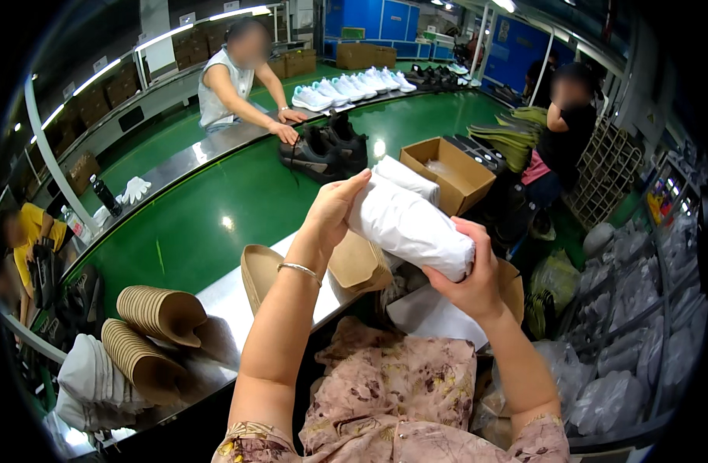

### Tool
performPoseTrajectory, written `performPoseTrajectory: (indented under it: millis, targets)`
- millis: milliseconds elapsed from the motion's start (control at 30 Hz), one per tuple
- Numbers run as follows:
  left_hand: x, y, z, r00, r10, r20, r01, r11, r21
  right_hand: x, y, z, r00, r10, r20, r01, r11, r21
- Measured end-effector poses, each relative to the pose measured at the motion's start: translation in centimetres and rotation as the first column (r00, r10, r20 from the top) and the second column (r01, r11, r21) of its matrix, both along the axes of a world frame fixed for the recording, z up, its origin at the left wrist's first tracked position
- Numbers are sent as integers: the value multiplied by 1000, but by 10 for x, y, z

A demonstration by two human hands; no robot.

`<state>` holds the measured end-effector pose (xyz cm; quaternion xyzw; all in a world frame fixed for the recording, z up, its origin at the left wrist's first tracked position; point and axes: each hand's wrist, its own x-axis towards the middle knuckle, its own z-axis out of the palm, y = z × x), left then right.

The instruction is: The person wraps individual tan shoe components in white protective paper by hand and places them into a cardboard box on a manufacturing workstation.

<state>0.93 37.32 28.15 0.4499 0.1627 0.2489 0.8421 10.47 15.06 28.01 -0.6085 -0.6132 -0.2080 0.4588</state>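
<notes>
Between both hands I hold a white paper-wrapped bundle (408, 224), long and rounded, above the near edge of the work table. My left hand (335, 204) grips its left end with the thumb on top. Around its lower right end curl the fingers of my right hand (474, 274). What lies inside the paper is hidden. Just behind it shows a second white bundle (406, 179), partly covered. Below my hands are folded brown cardboard inserts (359, 262) and a curved cardboard piece (260, 272) on the table.
Nested cardboard inserts (157, 305) stand at the left beside stacked white pieces (91, 378). Dark shoes (323, 150) sit on the green table (207, 208) near a co-worker (242, 77). White shoes (350, 86) line the far side. An open carton (450, 174) stands right.
</notes>
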Motion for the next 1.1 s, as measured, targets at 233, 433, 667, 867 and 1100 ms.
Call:
performPoseTrajectory:
  millis: [233, 433, 667, 867, 1100]
  targets:
    - [3, 24, 13, 976, -39, 213, 75, 984, -162, -16, 31, 10, 851, 86, -518, -85, 996, 27]
    - [24, 27, 31, 964, -50, 260, 122, 957, -265, 3, 51, 7, 660, 246, -710, -162, 969, 185]
    - [79, 77, 9, 964, 244, 106, -223, 959, -177, 46, 92, -7, 286, 296, -911, -248, 942, 227]
    - [79, 143, 8, 928, 350, 128, -337, 935, -114, 79, 152, 13, 521, 113, -846, -324, 943, -73]
    - [113, 207, -4, 915, 397, 73, -388, 915, -109, 118, 223, 19, 744, -79, -664, -189, 928, -322]
